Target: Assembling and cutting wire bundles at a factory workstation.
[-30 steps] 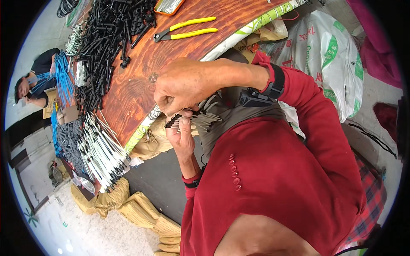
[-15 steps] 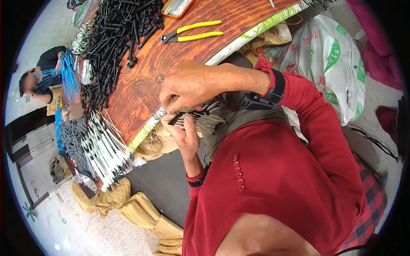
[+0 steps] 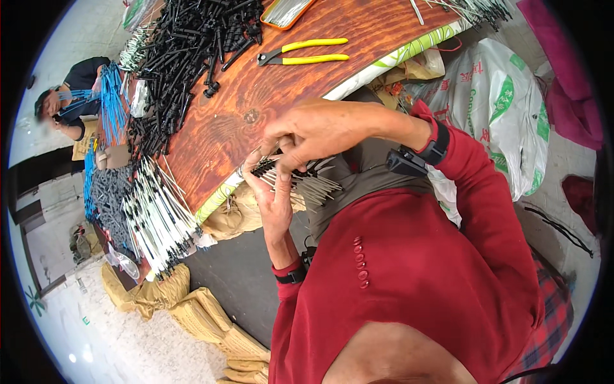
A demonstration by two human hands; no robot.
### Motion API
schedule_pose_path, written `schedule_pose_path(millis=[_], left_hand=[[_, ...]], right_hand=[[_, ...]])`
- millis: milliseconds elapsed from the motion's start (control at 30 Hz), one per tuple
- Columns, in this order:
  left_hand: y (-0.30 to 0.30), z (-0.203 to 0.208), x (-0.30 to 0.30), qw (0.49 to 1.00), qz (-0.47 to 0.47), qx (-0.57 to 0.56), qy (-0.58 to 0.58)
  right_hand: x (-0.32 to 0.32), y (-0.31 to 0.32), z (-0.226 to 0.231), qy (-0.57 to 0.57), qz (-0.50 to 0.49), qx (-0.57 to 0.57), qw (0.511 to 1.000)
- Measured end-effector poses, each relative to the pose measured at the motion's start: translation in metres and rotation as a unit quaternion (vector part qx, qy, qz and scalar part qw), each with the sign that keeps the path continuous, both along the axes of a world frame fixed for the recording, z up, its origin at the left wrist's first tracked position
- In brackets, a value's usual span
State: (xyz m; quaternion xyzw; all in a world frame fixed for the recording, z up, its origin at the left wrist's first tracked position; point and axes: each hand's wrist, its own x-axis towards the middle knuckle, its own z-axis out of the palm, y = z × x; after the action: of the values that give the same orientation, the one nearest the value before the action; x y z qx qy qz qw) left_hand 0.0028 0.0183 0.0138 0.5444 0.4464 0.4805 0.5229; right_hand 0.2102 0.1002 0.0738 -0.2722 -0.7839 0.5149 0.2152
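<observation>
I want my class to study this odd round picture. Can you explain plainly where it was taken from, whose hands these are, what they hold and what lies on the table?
The picture comes from a wide fisheye camera worn on a person's head, looking down, so straight edges bend. The left hand and right hand belong to that person, in a red top. Together they hold a bundle of thin pale rods with black tips at the table edge. On the wooden table lie a heap of black plastic parts, yellow-handled pliers and a pile of white rods with black ends. Another person works at the far left with blue strands.
</observation>
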Motion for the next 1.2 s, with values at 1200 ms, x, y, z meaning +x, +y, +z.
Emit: schedule_pose_path(millis=[1200], left_hand=[[0.006,0.032,-0.008,0.995,-0.092,-0.034,0.007]], right_hand=[[-0.011,-0.027,-0.006,0.134,-0.189,0.287,0.93]])
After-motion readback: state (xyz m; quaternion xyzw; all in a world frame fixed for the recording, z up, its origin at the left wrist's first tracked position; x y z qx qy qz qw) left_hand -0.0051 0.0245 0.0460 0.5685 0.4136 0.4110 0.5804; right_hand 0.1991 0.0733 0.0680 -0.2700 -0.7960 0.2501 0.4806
